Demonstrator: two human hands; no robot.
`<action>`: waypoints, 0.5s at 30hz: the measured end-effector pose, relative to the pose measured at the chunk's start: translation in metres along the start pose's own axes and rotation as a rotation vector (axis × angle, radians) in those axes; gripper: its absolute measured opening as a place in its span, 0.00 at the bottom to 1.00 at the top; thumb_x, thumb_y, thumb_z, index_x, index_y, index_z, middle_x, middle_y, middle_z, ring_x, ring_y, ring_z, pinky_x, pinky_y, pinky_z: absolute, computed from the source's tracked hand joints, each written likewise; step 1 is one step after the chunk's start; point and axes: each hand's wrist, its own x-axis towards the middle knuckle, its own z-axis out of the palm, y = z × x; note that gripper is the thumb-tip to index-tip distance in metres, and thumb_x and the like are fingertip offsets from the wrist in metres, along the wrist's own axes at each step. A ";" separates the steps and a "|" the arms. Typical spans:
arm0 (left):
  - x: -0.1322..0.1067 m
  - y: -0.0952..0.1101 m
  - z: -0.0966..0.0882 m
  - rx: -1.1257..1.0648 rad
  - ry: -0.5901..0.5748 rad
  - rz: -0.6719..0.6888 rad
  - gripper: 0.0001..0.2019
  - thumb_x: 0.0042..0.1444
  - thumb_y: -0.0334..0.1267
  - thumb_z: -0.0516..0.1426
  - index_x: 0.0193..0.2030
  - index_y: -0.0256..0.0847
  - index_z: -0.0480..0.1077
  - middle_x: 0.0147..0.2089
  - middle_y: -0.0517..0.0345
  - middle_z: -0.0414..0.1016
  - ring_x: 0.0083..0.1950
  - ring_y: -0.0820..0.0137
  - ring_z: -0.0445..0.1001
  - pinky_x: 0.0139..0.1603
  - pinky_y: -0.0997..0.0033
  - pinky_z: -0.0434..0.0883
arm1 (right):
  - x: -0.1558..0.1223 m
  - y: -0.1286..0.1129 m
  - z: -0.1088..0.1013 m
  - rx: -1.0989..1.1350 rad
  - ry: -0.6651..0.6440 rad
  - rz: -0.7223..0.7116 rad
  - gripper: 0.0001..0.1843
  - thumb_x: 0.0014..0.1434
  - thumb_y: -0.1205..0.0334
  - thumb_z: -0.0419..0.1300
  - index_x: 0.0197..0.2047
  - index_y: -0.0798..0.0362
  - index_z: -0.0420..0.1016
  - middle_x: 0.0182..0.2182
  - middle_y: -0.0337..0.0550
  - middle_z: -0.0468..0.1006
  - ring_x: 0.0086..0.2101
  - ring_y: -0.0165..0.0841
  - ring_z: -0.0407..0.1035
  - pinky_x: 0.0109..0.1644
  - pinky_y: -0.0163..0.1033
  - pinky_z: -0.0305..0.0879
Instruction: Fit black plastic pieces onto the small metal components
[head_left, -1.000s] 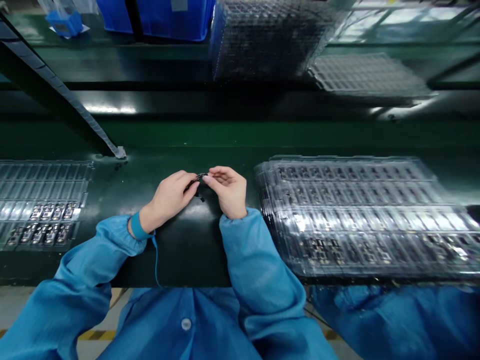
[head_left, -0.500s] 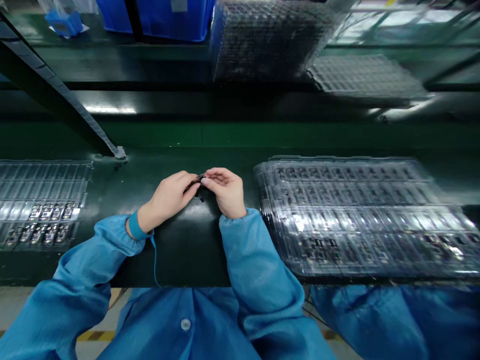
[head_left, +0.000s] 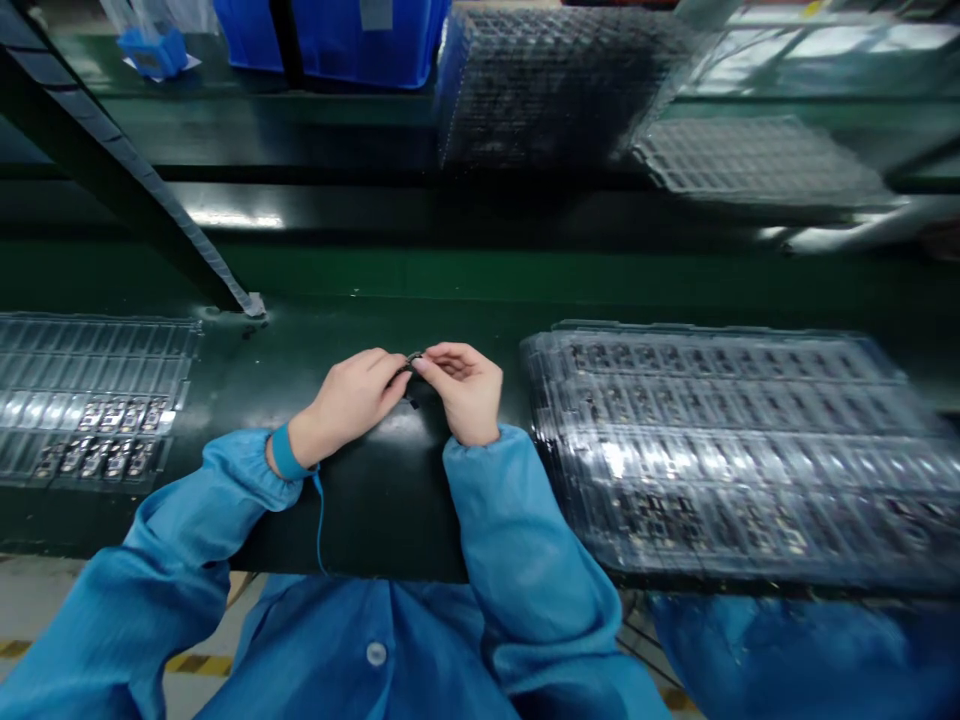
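Note:
A small dark electronic part point(head_left: 414, 359) is pinched between my two hands above the dark green bench; my fingers cover most of it. My left hand point(head_left: 358, 395), with a blue wrist strap point(head_left: 286, 452) and its cord, grips the part's left end. Thumb and fingertips of my right hand point(head_left: 466, 388) close on its right end. Just below the fingers, a small black piece point(head_left: 411, 402) shows on the bench. To the left, a clear plastic tray point(head_left: 97, 345) carries two short rows of small circuit modules point(head_left: 116, 458).
At right stands a stack of clear trays point(head_left: 720, 440) with small parts in their slots. A slanted dark post point(head_left: 150, 190) meets the bench at left. Behind are blue bins point(head_left: 360, 45), a tall tray stack point(head_left: 547, 100) and another clear tray point(head_left: 765, 160). Blue fabric point(head_left: 787, 650) shows lower right.
The whole view has shifted a little, so the bench things appear slightly further right. Both hands keep hold of the small part, with only slight finger movement.

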 end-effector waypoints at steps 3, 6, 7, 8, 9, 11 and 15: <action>0.000 0.001 0.001 0.009 -0.016 0.008 0.10 0.67 0.37 0.52 0.43 0.36 0.73 0.38 0.51 0.78 0.39 0.67 0.76 0.41 0.69 0.73 | 0.000 0.002 -0.001 -0.032 0.008 -0.024 0.14 0.45 0.59 0.75 0.35 0.52 0.80 0.32 0.40 0.82 0.34 0.33 0.78 0.44 0.41 0.76; 0.001 0.001 0.000 0.010 -0.041 0.001 0.10 0.68 0.38 0.51 0.41 0.36 0.72 0.36 0.52 0.77 0.39 0.68 0.76 0.41 0.69 0.73 | 0.002 0.005 -0.002 -0.018 -0.019 -0.036 0.13 0.47 0.60 0.75 0.37 0.51 0.80 0.33 0.40 0.82 0.35 0.33 0.78 0.45 0.41 0.76; 0.001 0.001 0.000 0.010 -0.044 -0.001 0.11 0.68 0.38 0.51 0.41 0.36 0.72 0.36 0.53 0.76 0.38 0.68 0.76 0.40 0.69 0.73 | 0.002 0.006 -0.002 -0.002 -0.037 -0.035 0.13 0.47 0.60 0.74 0.37 0.50 0.80 0.34 0.40 0.83 0.36 0.33 0.79 0.46 0.41 0.76; 0.002 0.001 -0.001 0.009 -0.044 -0.003 0.10 0.68 0.38 0.51 0.42 0.36 0.72 0.36 0.53 0.76 0.38 0.68 0.76 0.40 0.69 0.73 | 0.002 0.006 -0.001 0.014 -0.056 -0.031 0.13 0.48 0.60 0.74 0.38 0.50 0.80 0.35 0.40 0.83 0.38 0.34 0.79 0.48 0.42 0.76; 0.002 0.001 -0.001 0.009 -0.042 -0.002 0.10 0.68 0.38 0.51 0.42 0.36 0.72 0.37 0.53 0.77 0.39 0.68 0.76 0.40 0.70 0.73 | 0.001 0.005 -0.001 0.026 -0.071 -0.024 0.13 0.49 0.60 0.74 0.39 0.50 0.80 0.36 0.41 0.83 0.39 0.34 0.79 0.49 0.42 0.76; 0.001 0.002 -0.002 0.020 -0.035 0.005 0.10 0.68 0.38 0.51 0.43 0.36 0.72 0.37 0.53 0.77 0.39 0.68 0.76 0.40 0.69 0.73 | 0.000 0.003 0.000 0.034 -0.077 -0.010 0.14 0.49 0.60 0.73 0.40 0.50 0.80 0.36 0.42 0.84 0.40 0.36 0.80 0.50 0.44 0.76; -0.002 0.003 -0.001 0.115 0.001 0.036 0.11 0.68 0.37 0.51 0.41 0.36 0.72 0.36 0.52 0.78 0.37 0.67 0.76 0.38 0.69 0.72 | -0.004 -0.001 0.005 0.001 -0.015 -0.002 0.14 0.48 0.59 0.74 0.38 0.51 0.80 0.35 0.42 0.84 0.39 0.38 0.80 0.47 0.44 0.78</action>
